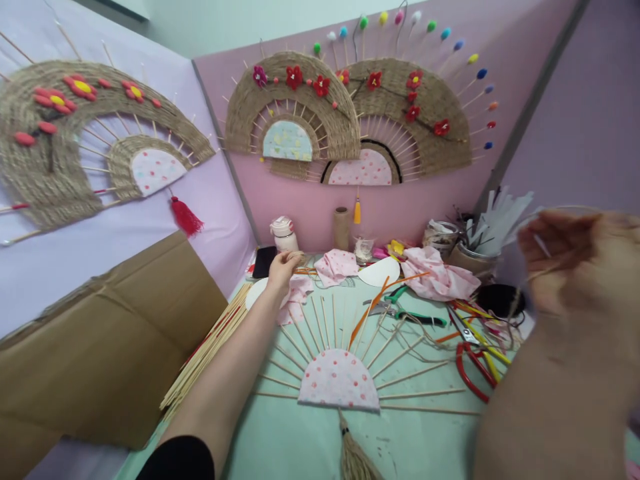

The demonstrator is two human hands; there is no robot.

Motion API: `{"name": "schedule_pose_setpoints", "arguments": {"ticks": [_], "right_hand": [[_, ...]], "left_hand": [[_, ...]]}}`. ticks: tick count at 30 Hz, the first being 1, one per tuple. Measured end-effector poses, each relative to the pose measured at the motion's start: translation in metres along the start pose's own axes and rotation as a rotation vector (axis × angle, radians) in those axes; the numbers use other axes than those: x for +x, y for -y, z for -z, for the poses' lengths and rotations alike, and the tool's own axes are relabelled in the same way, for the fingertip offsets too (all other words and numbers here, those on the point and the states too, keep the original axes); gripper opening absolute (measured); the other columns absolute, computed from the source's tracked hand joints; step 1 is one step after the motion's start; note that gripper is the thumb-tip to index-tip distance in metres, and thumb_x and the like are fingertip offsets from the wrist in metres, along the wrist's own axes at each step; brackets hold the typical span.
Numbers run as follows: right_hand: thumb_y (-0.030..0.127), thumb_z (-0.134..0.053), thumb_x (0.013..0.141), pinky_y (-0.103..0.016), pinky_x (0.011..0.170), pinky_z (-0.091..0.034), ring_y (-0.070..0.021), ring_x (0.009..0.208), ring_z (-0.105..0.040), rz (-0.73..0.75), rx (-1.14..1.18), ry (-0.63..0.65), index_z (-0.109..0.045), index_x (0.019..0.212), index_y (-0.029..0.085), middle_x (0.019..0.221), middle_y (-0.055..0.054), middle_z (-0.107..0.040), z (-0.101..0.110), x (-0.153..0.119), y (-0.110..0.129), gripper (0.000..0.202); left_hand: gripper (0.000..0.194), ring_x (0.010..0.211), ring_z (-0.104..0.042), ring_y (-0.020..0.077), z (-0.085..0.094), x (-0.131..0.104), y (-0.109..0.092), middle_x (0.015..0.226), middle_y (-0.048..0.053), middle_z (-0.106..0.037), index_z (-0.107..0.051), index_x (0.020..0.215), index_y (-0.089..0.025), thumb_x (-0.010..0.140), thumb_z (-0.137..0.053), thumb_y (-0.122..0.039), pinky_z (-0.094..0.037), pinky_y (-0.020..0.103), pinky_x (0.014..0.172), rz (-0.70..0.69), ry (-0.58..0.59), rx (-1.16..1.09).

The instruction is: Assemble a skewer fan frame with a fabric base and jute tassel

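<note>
My left hand (283, 270) is closed in a pinch at the back of the table, on what looks like a small tan bundle of twine (299, 258). Raised high at the right, my right hand (570, 257) is blurred, its fingers curled with a thin strand of twine (547, 270) running through them. Between my arms lies a fan frame: a half-round base (340, 380) in pink dotted cloth, with thin wooden sticks (417, 397) fanning outward. A twine tassel (354, 453) hangs from its straight edge.
Green-handled pruning shears (417, 318), red-handled scissors (473, 367) and loose twine lie to the right. Pink cloth (440, 273), a bottle (283, 233) and a cardboard tube (341, 228) line the back. Bundled sticks (200, 353) and folded cardboard (120, 333) are left. Finished fans (295, 107) hang behind.
</note>
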State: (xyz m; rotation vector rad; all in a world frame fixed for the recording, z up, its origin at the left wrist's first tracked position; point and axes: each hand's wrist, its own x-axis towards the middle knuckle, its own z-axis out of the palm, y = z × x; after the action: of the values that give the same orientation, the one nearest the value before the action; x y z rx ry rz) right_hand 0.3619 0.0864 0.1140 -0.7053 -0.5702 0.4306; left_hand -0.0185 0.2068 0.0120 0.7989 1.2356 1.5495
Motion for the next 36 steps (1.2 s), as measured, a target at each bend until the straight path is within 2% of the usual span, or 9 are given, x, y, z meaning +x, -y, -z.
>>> {"name": "schedule_pose_setpoints", "arguments": {"ticks": [7, 12, 14, 18, 21, 24, 27, 31, 36], "right_hand": [[0.015, -0.06, 0.084, -0.028, 0.062, -0.055, -0.0129, 0.059, -0.067, -0.033, -0.031, 0.193, -0.062, 0.066, 0.018, 0.064, -0.002, -0.068, -0.019, -0.028, 0.008, 0.018], [0.022, -0.068, 0.082, -0.026, 0.064, -0.056, -0.0122, 0.064, -0.067, -0.102, -0.07, 0.31, -0.062, 0.07, 0.017, 0.069, -0.003, -0.07, -0.023, -0.035, 0.007, 0.014], [0.023, -0.066, 0.084, -0.026, 0.065, -0.057, -0.0117, 0.066, -0.067, -0.112, -0.029, 0.355, -0.062, 0.072, 0.018, 0.071, -0.001, -0.07, -0.029, -0.042, 0.005, 0.014], [0.026, -0.063, 0.088, -0.027, 0.073, -0.058, -0.0118, 0.075, -0.069, -0.177, 0.116, 0.48, -0.064, 0.076, 0.022, 0.08, 0.0, -0.071, -0.043, -0.058, 0.008, 0.013], [0.026, -0.063, 0.09, -0.026, 0.074, -0.058, -0.0105, 0.076, -0.069, -0.203, 0.23, 0.492, -0.066, 0.077, 0.022, 0.081, 0.001, -0.072, -0.042, -0.061, 0.02, 0.014], [0.024, -0.051, 0.099, -0.021, 0.069, -0.057, -0.0054, 0.068, -0.067, -0.147, 0.345, 0.335, -0.067, 0.07, 0.02, 0.073, 0.005, -0.069, -0.03, -0.049, 0.04, 0.034], [0.025, -0.027, 0.107, -0.012, 0.056, -0.05, 0.0015, 0.053, -0.059, -0.041, 0.476, 0.065, -0.064, 0.057, 0.021, 0.058, 0.008, -0.061, -0.008, -0.028, 0.056, 0.062], [0.028, -0.025, 0.106, -0.012, 0.042, -0.039, 0.0013, 0.038, -0.047, 0.054, 0.609, -0.198, -0.057, 0.048, 0.021, 0.045, 0.008, -0.052, 0.019, -0.008, 0.065, 0.067], [0.031, -0.028, 0.106, -0.013, 0.036, -0.036, 0.0003, 0.034, -0.04, 0.104, 0.667, -0.321, -0.049, 0.045, 0.02, 0.042, 0.008, -0.044, 0.032, 0.0, 0.069, 0.066]], "left_hand": [[0.037, 0.115, -0.058, 0.0261, -0.044, 0.019, 0.002, 0.129, 0.011, -0.057, -0.058, 0.122, -0.015, 0.089, -0.066, -0.029, -0.051, 0.046, 0.095, -0.115, 0.07, 0.212], [0.051, 0.135, -0.044, 0.0295, -0.086, -0.035, -0.015, 0.13, 0.012, -0.06, -0.065, 0.108, -0.017, 0.062, -0.085, -0.008, -0.037, 0.034, 0.109, -0.202, 0.293, 0.204], [0.045, 0.121, -0.057, 0.0283, -0.11, -0.074, -0.018, 0.115, 0.01, -0.068, -0.068, 0.106, -0.018, 0.065, -0.085, -0.014, -0.041, 0.036, 0.105, -0.195, 0.493, 0.181], [0.049, 0.121, -0.058, 0.0289, -0.154, -0.146, -0.012, 0.116, 0.008, -0.068, -0.067, 0.112, -0.02, 0.067, -0.086, -0.019, -0.043, 0.041, 0.102, -0.145, 1.189, 0.051], [0.03, 0.075, -0.066, 0.0192, -0.168, -0.167, -0.003, 0.071, 0.003, -0.067, -0.07, 0.09, -0.016, 0.073, -0.081, -0.037, -0.052, 0.036, 0.078, 0.026, 1.499, 0.157], [0.028, 0.051, -0.047, 0.009, -0.164, -0.157, -0.006, 0.053, -0.005, -0.05, -0.069, 0.077, -0.018, 0.081, -0.07, -0.045, -0.049, 0.028, 0.065, 0.045, 1.457, 0.34], [0.024, 0.057, -0.049, 0.0096, -0.146, -0.129, -0.03, 0.063, -0.002, -0.054, -0.069, 0.075, -0.017, 0.081, -0.071, -0.04, -0.041, 0.023, 0.055, -0.076, 1.269, 0.42], [0.018, 0.054, -0.046, 0.0087, -0.114, -0.095, -0.075, 0.064, -0.001, -0.054, -0.068, 0.075, -0.017, 0.078, -0.075, -0.034, -0.037, 0.021, 0.052, -0.173, 1.058, 0.422], [0.026, 0.051, -0.039, 0.0087, -0.061, -0.073, -0.11, 0.057, -0.001, -0.048, -0.065, 0.07, -0.016, 0.081, -0.071, -0.038, -0.028, 0.019, 0.047, -0.246, 0.919, 0.696]]}}
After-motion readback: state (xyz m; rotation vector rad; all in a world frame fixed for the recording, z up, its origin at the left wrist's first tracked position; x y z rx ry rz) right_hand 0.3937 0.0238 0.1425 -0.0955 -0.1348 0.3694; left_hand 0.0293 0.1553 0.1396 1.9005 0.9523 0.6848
